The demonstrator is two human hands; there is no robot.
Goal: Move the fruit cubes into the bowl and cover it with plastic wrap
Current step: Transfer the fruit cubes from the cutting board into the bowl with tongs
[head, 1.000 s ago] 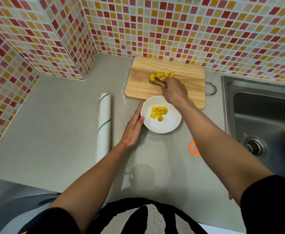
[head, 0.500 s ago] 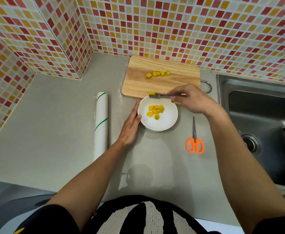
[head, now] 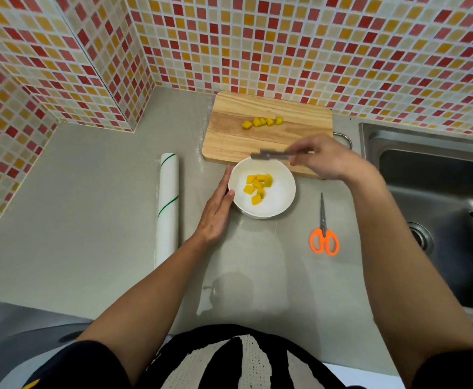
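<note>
A white bowl [head: 277,200] sits on the grey counter with several yellow fruit cubes [head: 257,186] inside. More yellow cubes [head: 262,122] lie in a row on the wooden cutting board [head: 229,136] behind it. My right hand [head: 325,158] holds small metal tongs [head: 269,155] over the bowl's far rim; their tips carry nothing. My left hand [head: 215,211] lies flat against the bowl's left side, fingers straight. A roll of plastic wrap [head: 168,209] lies to the left of that hand.
Orange-handled scissors [head: 324,237] lie on the counter right of the bowl. A steel sink [head: 437,214] fills the right side. Tiled walls close the back and the left corner.
My right hand carried a cube with the tongs from the board to the bowl, and the cube now lies in the bowl. The left hand stayed against the bowl.
</note>
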